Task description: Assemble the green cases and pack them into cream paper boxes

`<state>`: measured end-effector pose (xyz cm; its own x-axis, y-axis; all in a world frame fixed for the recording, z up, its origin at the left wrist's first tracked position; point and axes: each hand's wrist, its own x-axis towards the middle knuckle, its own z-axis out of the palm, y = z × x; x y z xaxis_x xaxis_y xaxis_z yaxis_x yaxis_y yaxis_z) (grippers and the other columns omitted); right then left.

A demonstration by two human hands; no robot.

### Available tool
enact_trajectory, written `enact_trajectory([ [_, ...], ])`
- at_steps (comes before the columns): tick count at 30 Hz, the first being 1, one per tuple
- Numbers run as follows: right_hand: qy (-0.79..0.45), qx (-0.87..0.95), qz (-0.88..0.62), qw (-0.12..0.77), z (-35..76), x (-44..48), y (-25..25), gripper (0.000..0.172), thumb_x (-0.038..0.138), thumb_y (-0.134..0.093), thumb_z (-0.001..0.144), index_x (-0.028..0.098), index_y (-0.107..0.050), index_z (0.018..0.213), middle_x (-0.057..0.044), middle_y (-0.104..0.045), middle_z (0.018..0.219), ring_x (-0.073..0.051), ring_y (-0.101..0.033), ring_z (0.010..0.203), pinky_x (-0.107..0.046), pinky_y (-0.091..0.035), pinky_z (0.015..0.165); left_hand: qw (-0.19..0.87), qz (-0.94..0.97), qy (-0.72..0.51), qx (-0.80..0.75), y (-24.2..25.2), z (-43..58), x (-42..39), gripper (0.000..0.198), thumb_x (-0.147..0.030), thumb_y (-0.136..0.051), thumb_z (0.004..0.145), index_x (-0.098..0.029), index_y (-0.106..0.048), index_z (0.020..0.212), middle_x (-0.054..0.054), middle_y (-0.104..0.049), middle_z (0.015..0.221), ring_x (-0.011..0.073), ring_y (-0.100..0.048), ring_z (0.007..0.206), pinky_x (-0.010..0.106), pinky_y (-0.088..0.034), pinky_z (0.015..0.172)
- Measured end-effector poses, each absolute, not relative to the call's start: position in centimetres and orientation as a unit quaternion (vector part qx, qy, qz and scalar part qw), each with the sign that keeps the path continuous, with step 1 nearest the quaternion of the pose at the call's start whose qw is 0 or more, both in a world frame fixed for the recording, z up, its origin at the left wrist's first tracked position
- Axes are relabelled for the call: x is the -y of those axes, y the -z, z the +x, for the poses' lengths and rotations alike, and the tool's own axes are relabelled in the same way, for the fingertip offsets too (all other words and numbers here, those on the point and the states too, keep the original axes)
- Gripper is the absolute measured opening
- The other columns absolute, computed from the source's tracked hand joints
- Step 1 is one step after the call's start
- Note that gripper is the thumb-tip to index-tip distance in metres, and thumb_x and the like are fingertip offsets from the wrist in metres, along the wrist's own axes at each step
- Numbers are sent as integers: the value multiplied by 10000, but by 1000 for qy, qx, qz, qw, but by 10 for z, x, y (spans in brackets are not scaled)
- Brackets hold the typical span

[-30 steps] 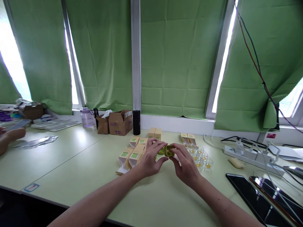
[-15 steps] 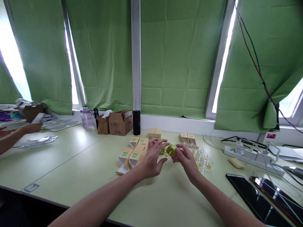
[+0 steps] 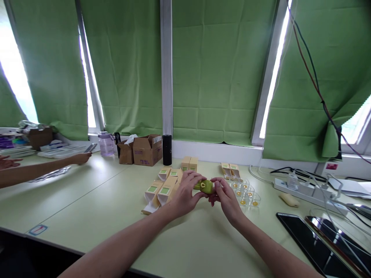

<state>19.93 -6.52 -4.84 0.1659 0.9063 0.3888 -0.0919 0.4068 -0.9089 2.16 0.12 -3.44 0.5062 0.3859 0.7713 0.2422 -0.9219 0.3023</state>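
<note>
Between my two hands is a small rounded green object (image 3: 206, 187) with a pale ring-shaped bit on its front; its exact kind is unclear. My left hand (image 3: 185, 196) is closed on its left side with thumb and fingers. The fingertips of my right hand (image 3: 227, 199) pinch its right side. Behind my left fingers another bit of green shows, mostly hidden. Left of my left hand lie several small tan boxes (image 3: 164, 190) with green labels, some with flaps open. Small clear cups with yellow centres (image 3: 243, 201) stand just beyond my right hand.
More tan boxes stand at the back (image 3: 189, 163) and back right (image 3: 230, 170). Cardboard boxes (image 3: 147, 151) and a black cylinder (image 3: 167, 150) line the window side. A power strip (image 3: 310, 195) and a dark tablet (image 3: 301, 235) lie right. A co-worker's arm (image 3: 43, 170) reaches in from the left.
My left fingers have closed onto the green object, which has turned and shifted slightly left. The co-worker's hand has moved right and now holds a flat item.
</note>
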Motion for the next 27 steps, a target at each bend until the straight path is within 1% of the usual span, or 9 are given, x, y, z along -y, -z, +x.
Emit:
enact_trajectory([
  [5, -326, 523, -430, 660, 210, 66, 42, 582, 767, -611, 912, 222, -588, 1117, -23, -714, 690, -170, -586, 557, -261, -410, 489, 182, 819, -496, -226, 38, 21, -8, 419, -179, -856, 818, -223, -679, 1195, 100, -683, 1177, 295, -618, 1167, 498, -552, 1020],
  [9, -227, 523, -467, 676, 231, 61, 38, 452, 645, -592, 962, 224, -600, 1127, -12, -703, 715, -176, -588, 588, -294, -460, 558, 292, 777, -488, -271, 40, 20, -16, 445, -287, -870, 807, -208, -687, 1205, 109, -710, 1197, 257, -686, 1055, 439, -592, 932],
  [11, -149, 538, -509, 655, 241, 56, 39, 356, 548, -566, 988, 225, -624, 1128, -20, -710, 731, -195, -608, 625, -317, -477, 595, 327, 764, -481, -281, 39, 19, -18, 449, -326, -874, 796, -197, -696, 1187, 112, -730, 1185, 249, -698, 1029, 418, -596, 906],
  [13, -44, 568, -561, 600, 249, 52, 41, 254, 434, -577, 967, 233, -661, 1097, -36, -726, 790, -220, -630, 681, -331, -463, 603, 345, 752, -483, -287, 36, 19, -19, 449, -343, -876, 785, -186, -706, 1170, 117, -742, 1172, 246, -704, 1011, 403, -595, 882],
  [15, 63, 615, -595, 513, 254, 48, 45, 161, 307, -603, 919, 244, -693, 1037, -55, -743, 875, -258, -652, 797, -352, -461, 643, 358, 743, -486, -289, 34, 18, -19, 463, -354, -875, 782, -178, -710, 1177, 124, -746, 1167, 245, -708, 997, 393, -592, 866],
  [17, 158, 663, -606, 411, 257, 47, 48, 169, 175, -628, 851, 243, -711, 981, -77, -753, 946, -298, -642, 935, -387, -469, 728, 363, 740, -489, -286, 33, 18, -19, 492, -354, -870, 783, -176, -711, 1213, 125, -746, 1168, 243, -705, 991, 395, -585, 877],
  [19, 220, 692, -615, 308, 259, 48, 48, 246, 91, -655, 780, 231, -728, 969, -105, -753, 1000, -330, -609, 1040, -422, -457, 819, 365, 742, -484, -284, 33, 18, -19, 521, -344, -852, 802, -185, -702, 1275, 124, -736, 1197, 239, -693, 998, 402, -572, 904],
  [23, 238, 693, -665, 145, 261, 53, 46, 351, 68, -694, 731, 191, -752, 1055, -152, -724, 1139, -352, -549, 1171, -433, -386, 924, 383, 740, -473, -285, 35, 18, -21, 526, -313, -816, 834, -198, -682, 1329, 125, -705, 1259, 231, -664, 1010, 400, -550, 929],
  [27, 225, 683, -689, 82, 262, 53, 46, 415, 52, -692, 724, 155, -744, 1122, -166, -690, 1179, -351, -528, 1195, -415, -334, 951, 397, 731, -477, -284, 38, 19, -24, 503, -300, -829, 820, -195, -682, 1289, 124, -690, 1263, 231, -658, 1010, 396, -550, 923],
])
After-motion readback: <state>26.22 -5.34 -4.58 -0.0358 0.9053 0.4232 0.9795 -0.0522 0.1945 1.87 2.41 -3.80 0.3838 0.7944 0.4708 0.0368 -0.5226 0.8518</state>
